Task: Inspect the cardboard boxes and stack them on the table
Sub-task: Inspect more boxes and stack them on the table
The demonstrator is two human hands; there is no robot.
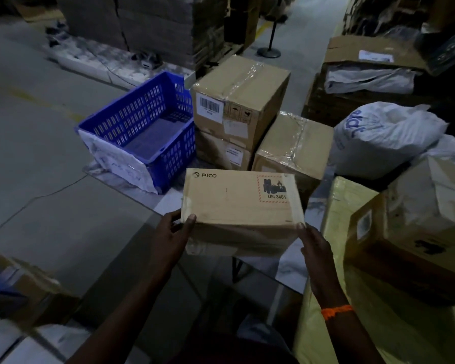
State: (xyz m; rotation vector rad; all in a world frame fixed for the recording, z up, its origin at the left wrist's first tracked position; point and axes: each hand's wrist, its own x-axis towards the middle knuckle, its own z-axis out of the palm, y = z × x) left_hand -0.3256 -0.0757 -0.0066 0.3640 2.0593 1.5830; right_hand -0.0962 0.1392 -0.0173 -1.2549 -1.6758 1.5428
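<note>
While left hand and right hand grip it — near corners — the PICO box faces up.

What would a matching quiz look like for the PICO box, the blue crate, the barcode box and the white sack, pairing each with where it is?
Things:
1. PICO box
2. blue crate
3. barcode box
4. white sack

Places:
A. stacked on top of a lower box
B. gripped between the left hand and the right hand
C. far to the right of the barcode box
D. just left of the barcode box

Pairs: 1-B, 2-D, 3-A, 4-C
</note>
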